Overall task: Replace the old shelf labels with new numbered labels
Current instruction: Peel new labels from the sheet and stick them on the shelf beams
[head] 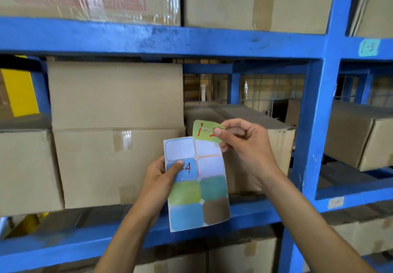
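The green label (207, 131) carries red handwriting reading "1-", but the right thumb covers the character after the dash, so its number cannot be read. On the sheet (196, 184) the blue sticker (187, 169) shows a "4"; the left thumb hides whatever is written before it. The shelf above is cut off by the top edge, and its boxes (255, 2) show only their lower parts. The red print on the upper left box is blurred behind glossy tape and illegible. Both forearms leave the picture at the bottom.

The right hand (244, 143) is raised in front of the middle shelf, fingers curled, pinching the green label by its right edge between thumb and forefinger. The label sits just above the sheet's upper right corner, touching or nearly touching it; which cannot be told.

The left hand (161, 179) grips the sheet at its left edge, thumb pressed across the blue sticker, remaining fingers behind the paper and out of sight. The sheet is held upright, slightly tilted, in front of the lower beam (63, 243).

A pale label (367, 47) marked "1-3" is stuck to the upper beam (148, 38), right of the post (314, 113). A worn tag (336, 202) sits on the lower beam at right.
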A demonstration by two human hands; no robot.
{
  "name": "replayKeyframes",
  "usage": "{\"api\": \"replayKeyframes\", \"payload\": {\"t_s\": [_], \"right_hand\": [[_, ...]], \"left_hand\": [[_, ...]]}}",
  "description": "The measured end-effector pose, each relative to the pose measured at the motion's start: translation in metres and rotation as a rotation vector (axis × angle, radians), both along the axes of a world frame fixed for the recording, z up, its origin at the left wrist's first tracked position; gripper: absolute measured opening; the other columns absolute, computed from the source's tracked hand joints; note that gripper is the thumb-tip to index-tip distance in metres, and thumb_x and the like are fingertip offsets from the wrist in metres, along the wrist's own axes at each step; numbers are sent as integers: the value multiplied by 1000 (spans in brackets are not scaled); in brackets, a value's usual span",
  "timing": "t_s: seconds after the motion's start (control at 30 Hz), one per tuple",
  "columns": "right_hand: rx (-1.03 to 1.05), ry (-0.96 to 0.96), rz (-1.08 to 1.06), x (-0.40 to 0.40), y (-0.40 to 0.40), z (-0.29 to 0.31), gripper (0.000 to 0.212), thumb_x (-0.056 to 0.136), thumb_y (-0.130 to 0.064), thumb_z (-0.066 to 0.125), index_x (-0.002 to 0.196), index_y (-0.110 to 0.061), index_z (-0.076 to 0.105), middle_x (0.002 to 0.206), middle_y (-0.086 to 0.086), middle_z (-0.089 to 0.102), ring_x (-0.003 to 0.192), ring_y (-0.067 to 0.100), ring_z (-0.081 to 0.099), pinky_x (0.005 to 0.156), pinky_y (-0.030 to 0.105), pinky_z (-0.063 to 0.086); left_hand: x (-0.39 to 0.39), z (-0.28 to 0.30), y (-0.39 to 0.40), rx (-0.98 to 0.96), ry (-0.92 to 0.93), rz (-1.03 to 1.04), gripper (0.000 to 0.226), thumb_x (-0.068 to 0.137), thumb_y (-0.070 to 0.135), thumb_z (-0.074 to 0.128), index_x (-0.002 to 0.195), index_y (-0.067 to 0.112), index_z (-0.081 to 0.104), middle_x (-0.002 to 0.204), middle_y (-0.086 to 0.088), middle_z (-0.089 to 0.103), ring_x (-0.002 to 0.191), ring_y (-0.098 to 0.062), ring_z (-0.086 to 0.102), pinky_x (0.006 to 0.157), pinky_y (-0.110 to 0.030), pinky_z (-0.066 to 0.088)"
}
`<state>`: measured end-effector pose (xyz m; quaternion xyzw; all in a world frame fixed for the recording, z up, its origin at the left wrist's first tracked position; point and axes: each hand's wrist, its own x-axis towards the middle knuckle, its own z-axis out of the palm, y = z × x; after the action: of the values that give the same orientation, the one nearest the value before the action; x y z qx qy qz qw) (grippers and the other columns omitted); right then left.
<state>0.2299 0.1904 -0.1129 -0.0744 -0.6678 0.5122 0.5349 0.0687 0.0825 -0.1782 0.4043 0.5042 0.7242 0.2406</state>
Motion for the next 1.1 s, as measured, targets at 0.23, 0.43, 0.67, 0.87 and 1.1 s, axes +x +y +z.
{"api": "replayKeyframes", "payload": {"t_s": [0.23, 0.43, 0.67, 0.87, 1.1], "right_hand": [[89, 62, 17, -21, -5, 73, 10, 77, -12, 80, 82, -13, 71, 65, 4, 72, 50, 12, 58, 50, 22, 53], [137, 137, -3, -50, -3, 132, 12, 77, -11, 81, 80, -11, 69, 59, -1, 69, 43, 10, 52, 42, 22, 46], [223, 117, -171, -75, 1, 164, 11, 78, -20, 82, 76, -16, 72, 66, 0, 75, 36, 4, 53, 33, 14, 35], [235, 99, -297, -85, 6, 164, 14, 78, -25, 83, 83, -14, 75, 72, 2, 76, 38, 4, 58, 39, 22, 43], [253, 128, -353, -89, 11, 162, 13, 75, -27, 84, 78, -18, 75, 64, -1, 75, 36, 16, 58, 40, 23, 43]], "left_hand": [[-14, 70, -19, 95, 167, 78, 16, 98, 15, 57, 98, 14, 73, 89, -5, 81, 74, -16, 76, 59, -27, 60], [-24, 110, -33, 136, 210, 109, 17, 98, 14, 56, 100, 10, 73, 89, -8, 80, 72, -17, 75, 58, -27, 60], [-29, 129, -40, 117, 240, 120, 18, 98, 15, 56, 101, 11, 74, 89, -9, 80, 72, -17, 75, 56, -25, 56], [-30, 126, -42, 102, 234, 128, 18, 99, 17, 56, 101, 12, 73, 94, -12, 80, 78, -24, 75, 69, -36, 59], [-31, 127, -41, 96, 239, 129, 18, 99, 17, 56, 102, 12, 73, 93, -11, 80, 77, -22, 75, 64, -31, 60]]}}
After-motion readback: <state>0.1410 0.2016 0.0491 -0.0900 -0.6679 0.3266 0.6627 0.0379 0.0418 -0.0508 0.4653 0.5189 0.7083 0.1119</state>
